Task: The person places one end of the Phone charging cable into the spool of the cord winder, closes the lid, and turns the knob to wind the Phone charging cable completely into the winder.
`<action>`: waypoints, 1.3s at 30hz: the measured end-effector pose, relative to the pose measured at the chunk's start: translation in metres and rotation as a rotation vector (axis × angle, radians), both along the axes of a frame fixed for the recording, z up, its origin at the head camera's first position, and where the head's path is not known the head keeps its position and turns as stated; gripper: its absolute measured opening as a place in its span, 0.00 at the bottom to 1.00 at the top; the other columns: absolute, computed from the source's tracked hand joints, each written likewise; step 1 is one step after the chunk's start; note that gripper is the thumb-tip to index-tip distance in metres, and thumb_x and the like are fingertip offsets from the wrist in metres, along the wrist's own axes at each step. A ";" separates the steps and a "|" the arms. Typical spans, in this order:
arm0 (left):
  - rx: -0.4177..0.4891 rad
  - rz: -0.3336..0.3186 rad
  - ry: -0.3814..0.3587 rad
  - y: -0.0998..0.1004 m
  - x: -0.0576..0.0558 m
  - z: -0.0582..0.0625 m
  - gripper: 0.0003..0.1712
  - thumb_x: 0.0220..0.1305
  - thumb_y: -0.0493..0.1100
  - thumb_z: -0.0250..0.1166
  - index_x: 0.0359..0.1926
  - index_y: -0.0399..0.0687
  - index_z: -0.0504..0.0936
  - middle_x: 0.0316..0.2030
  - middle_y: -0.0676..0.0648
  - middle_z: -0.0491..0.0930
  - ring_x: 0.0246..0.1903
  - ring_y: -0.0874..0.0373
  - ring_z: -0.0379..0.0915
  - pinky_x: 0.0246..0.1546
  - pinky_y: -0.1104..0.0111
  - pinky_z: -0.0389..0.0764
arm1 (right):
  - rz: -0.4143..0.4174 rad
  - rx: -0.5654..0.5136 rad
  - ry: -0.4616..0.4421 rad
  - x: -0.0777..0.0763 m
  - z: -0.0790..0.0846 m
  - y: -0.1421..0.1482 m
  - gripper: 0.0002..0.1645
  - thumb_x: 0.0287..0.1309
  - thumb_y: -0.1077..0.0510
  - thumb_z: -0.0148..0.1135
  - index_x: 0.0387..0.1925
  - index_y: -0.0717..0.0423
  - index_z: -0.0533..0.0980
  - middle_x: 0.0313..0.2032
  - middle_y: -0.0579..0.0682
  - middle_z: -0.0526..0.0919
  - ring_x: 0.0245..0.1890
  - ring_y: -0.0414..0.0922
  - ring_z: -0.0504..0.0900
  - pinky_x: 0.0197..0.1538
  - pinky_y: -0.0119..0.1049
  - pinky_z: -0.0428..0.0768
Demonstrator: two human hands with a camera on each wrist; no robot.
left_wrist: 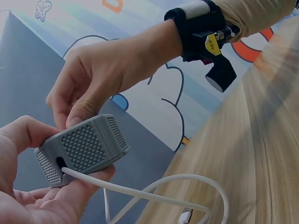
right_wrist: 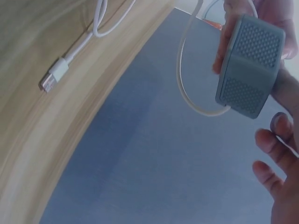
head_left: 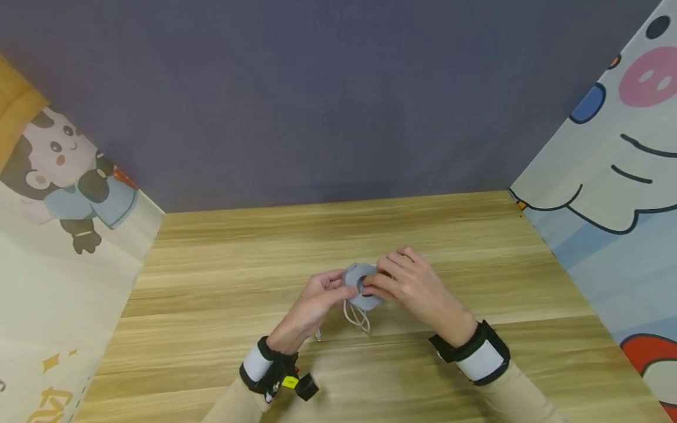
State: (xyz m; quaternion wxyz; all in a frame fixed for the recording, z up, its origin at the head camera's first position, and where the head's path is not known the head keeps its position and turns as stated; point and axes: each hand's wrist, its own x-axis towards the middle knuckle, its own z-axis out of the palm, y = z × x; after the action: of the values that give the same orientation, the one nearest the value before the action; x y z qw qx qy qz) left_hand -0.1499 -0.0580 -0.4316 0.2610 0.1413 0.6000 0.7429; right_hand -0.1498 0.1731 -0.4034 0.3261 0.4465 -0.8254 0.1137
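A grey, many-sided cable winder (head_left: 367, 303) with a round hole in its middle is held up over the table. My left hand (head_left: 312, 302) grips it at the side between thumb and fingers. The thumb and index finger of my right hand (head_left: 418, 291) reach into the central hole and pinch there, while its other fingers are loosely bent. Textured panels show on the winder's sides (left_wrist: 84, 147). From a slot in its rim comes a white cable (left_wrist: 126, 189), hanging in loops below. The cable's USB plug (right_wrist: 54, 76) dangles near the table, left of the loops in the head view.
Underneath is a wood-grain table (head_left: 222, 252). A dark grey-blue panel (head_left: 328, 106) stands along its back edge. Cartoon-printed walls rise at the left (head_left: 47, 282) and right (head_left: 597, 170). Each wrist wears a black strap with a small device.
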 end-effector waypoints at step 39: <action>0.047 0.119 -0.021 0.005 0.001 -0.002 0.35 0.70 0.35 0.59 0.74 0.25 0.61 0.66 0.29 0.74 0.52 0.59 0.84 0.53 0.70 0.85 | -0.181 -0.218 0.024 0.007 -0.011 -0.020 0.25 0.74 0.41 0.57 0.26 0.54 0.79 0.27 0.47 0.77 0.26 0.46 0.77 0.42 0.48 0.79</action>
State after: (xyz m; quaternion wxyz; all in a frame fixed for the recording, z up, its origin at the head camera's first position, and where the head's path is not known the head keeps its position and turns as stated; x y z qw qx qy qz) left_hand -0.1485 -0.0535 -0.4334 0.2193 0.1037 0.5868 0.7725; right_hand -0.1427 0.1532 -0.4139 0.3913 0.3334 -0.8413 0.1673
